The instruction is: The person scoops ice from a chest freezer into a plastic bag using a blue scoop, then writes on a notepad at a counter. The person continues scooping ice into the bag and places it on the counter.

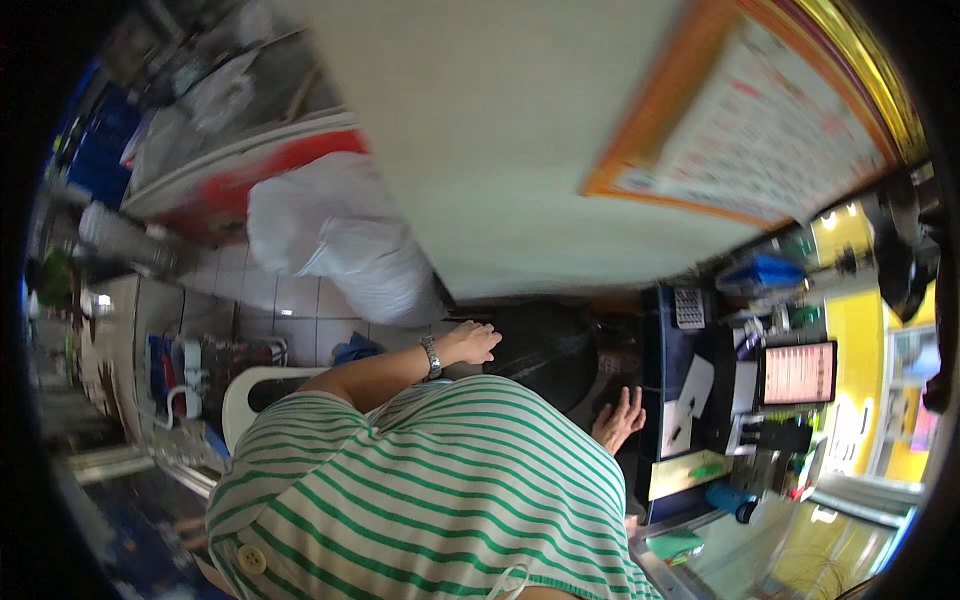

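Here the work stood between grips, with both hands out in front of the striped shirt [420,480] and neither visibly holding anything. The left hand [472,343], a metal-banded watch [431,357] at its wrist, reached forward with its back showing and its fingers loosely extended, mostly side by side; its palm was hidden, but no object showed in it. Its fingertips came right up to the near-left rim of a dark rounded thing [545,350], perhaps a seat, which lay low between the hands and close to the wall [500,180]; whether skin met surface, I could not tell. Over on the other side, the right hand [620,418] was opened wider, fingers parted and empty as far as could be seen, just beside the edge of the dark blue desk [657,325], though contact there was unclear too. Up on that desk sat a calculator [689,308], a white paper [697,385] and a tablet [798,372] with its screen lit, all beyond the right hand's fingers. So the step in hand looked, by my judgement, like a free reach or a shift of position rather than any handling. Getting hold of the dark rounded thing would have called for the left hand to settle on its rim and curl; anything on the desktop would have needed the right hand to clear that edge first.
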Available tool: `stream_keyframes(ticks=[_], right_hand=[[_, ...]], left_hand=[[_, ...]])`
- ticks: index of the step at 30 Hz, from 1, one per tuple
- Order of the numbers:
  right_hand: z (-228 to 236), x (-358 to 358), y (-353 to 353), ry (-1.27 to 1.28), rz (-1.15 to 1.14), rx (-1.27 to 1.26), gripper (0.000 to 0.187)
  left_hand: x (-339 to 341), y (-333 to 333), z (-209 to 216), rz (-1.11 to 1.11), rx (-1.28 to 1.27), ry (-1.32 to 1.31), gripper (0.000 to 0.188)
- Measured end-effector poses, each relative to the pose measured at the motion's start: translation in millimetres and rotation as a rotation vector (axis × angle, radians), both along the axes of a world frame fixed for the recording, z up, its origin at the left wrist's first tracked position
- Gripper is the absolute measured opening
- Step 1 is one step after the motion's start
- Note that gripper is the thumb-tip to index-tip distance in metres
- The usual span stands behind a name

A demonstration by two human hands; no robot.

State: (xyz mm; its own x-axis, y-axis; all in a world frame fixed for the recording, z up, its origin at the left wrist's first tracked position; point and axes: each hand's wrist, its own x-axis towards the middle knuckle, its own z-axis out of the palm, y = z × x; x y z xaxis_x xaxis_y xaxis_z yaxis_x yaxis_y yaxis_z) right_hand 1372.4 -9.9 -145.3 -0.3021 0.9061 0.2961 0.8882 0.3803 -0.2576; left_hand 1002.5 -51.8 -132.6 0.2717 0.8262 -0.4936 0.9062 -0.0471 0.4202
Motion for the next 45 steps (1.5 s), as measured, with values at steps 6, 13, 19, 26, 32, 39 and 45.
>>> stream_keyframes(ticks=[6, 13, 19, 26, 32, 39, 45], right_hand=[[24, -99, 4, 0.042, 0.171, 0.122, 0.040], [37, -263, -27, 0.146, 0.935, -0.086, 0.044], [54, -357, -41, 0.138, 1.357, -0.173, 0.042], [49, -455, -12, 0.075, 1.800, -0.048, 0.032], [53, -517, 28, -0.160, 1.721, -0.115, 0.035], [34, -509, 38, -0.296, 1.686, -0.086, 0.036], [32, -515, 37, -0.305, 1.774, -0.140, 0.036]], left_hand=[[-100, -100, -46, 0.198, 0.157, 0.069, 0.038], [-183, -210, -36, 0.616, 0.113, 0.072, 0.038], [-187, -284, -68, 1.044, -0.069, 0.068, 0.041], [-87, -391, -162, 1.433, -0.242, -0.144, 0.053], [26, -405, -178, 1.598, -0.576, -0.238, 0.054], [52, -371, -198, 1.587, -0.522, -0.524, 0.039], [14, -364, -194, 1.929, -0.206, -0.418, 0.043]])
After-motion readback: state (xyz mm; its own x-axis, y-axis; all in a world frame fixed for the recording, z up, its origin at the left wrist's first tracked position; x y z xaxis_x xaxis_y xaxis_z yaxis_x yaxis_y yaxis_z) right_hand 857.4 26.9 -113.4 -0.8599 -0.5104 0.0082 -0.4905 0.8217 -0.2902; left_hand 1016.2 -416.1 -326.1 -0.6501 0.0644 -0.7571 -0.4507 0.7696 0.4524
